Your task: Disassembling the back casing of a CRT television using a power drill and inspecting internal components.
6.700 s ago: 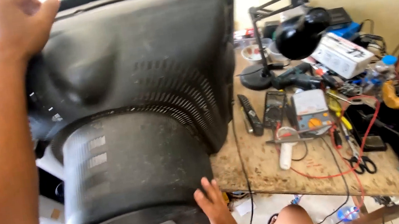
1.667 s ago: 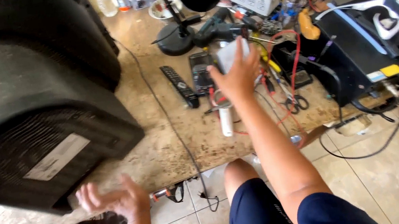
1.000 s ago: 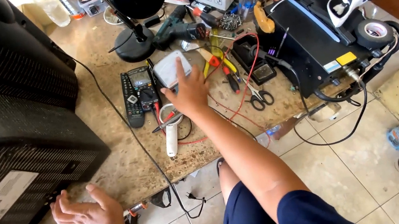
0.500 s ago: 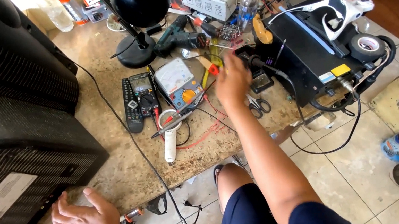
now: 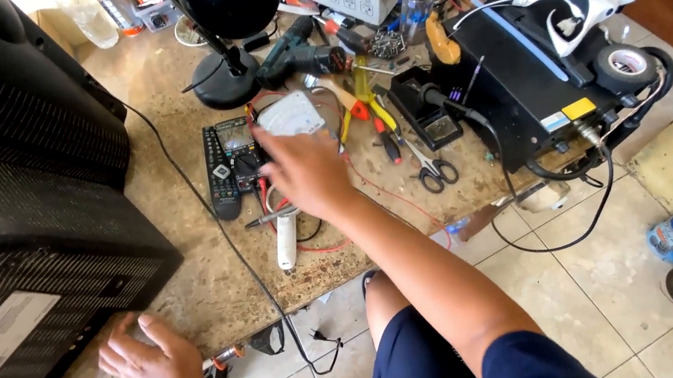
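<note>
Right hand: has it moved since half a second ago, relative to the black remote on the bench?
Yes. The right hand has come back toward the black remote; it was over the pliers and red wires, and now lies on the white meter beside the remote.

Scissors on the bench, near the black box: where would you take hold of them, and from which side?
Take the scissors by the black handle loops, which lie at the bench's near edge with the blades pointing away. Come from above on the near side; pliers and a red wire crowd the far end.

Television (image 5: 16, 216) blocks left, tools (image 5: 370, 114) crowd right, bare worktop (image 5: 189, 262) between
</note>
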